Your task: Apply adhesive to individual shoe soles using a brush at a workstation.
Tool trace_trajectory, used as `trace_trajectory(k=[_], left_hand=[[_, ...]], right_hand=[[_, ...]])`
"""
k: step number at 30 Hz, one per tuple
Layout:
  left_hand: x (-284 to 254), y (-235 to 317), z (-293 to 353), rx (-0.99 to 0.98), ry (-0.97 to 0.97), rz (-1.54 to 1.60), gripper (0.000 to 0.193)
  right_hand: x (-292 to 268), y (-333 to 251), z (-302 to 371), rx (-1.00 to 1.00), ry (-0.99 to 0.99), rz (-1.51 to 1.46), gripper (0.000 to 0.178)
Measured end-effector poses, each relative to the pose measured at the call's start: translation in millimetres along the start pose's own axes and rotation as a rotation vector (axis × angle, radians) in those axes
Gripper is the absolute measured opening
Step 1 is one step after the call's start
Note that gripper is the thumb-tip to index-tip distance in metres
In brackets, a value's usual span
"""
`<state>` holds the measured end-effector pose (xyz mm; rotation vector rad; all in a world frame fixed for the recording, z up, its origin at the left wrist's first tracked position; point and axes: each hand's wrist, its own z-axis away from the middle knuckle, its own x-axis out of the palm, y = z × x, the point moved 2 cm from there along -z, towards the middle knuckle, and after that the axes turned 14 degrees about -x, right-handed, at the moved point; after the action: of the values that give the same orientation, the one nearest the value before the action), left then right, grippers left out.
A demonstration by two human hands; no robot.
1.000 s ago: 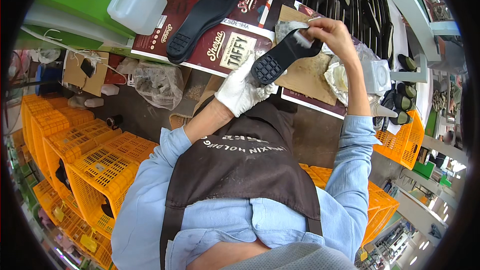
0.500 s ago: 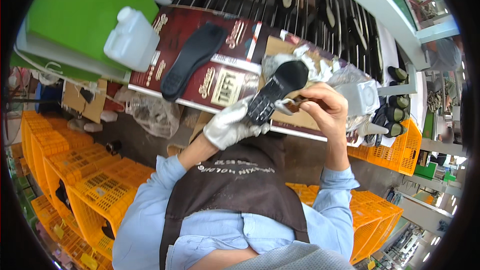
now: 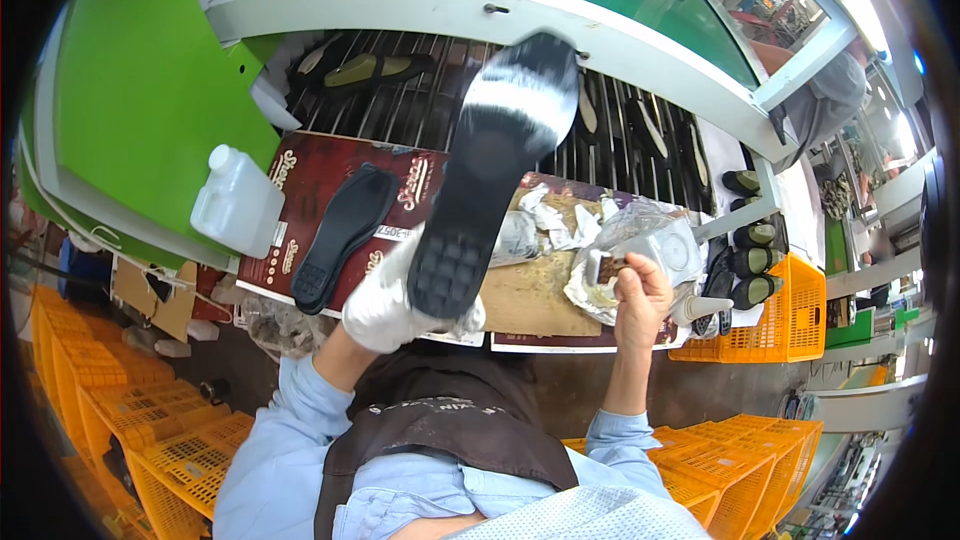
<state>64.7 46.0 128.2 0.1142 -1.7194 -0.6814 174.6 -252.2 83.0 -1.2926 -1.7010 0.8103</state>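
Two black soles are in view: one sole (image 3: 480, 180) raised in the gloved left hand (image 3: 385, 305), tread side toward the camera, gripped at its heel end with the fingers wrapped round it, and a second sole (image 3: 342, 237) lying flat on the red cardboard (image 3: 310, 175) that covers the bench. The right hand (image 3: 640, 295), bare, is closed in a pinch on a small brush-like tool (image 3: 607, 267) just beside an open tub (image 3: 665, 250) wrapped in crumpled plastic; what the tub holds cannot be made out.

By the look of it, the work is somewhere in the middle: the lifted sole is being handled now, the flat one waits, and more soles lie on the slatted rack (image 3: 420, 110) behind the bench. Whether any of those are already treated cannot be told.

A white plastic jug (image 3: 237, 202) stands capped at the bench's left edge, contents hidden. Yellow crates (image 3: 150, 440) stacked on the floor to the left appear empty; another crate (image 3: 775, 325) at right sits below several dark shoes (image 3: 752, 262).
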Motion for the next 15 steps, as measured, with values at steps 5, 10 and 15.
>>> trace_trajectory(k=[5, 10, 15], left_hand=[[30, 59, -150, 0.029, -0.142, 0.136, 0.036], [59, 67, -285, -0.196, -0.517, 0.199, 0.034], [23, -11, -254, -0.337, 0.053, -0.092, 0.043]], right_hand=[[-11, -7, 10, -0.042, 0.04, -0.05, 0.024], [-20, -15, 13, -0.06, 0.096, 0.016, 0.023], [-24, -17, 19, -0.046, 0.108, 0.168, 0.023]])
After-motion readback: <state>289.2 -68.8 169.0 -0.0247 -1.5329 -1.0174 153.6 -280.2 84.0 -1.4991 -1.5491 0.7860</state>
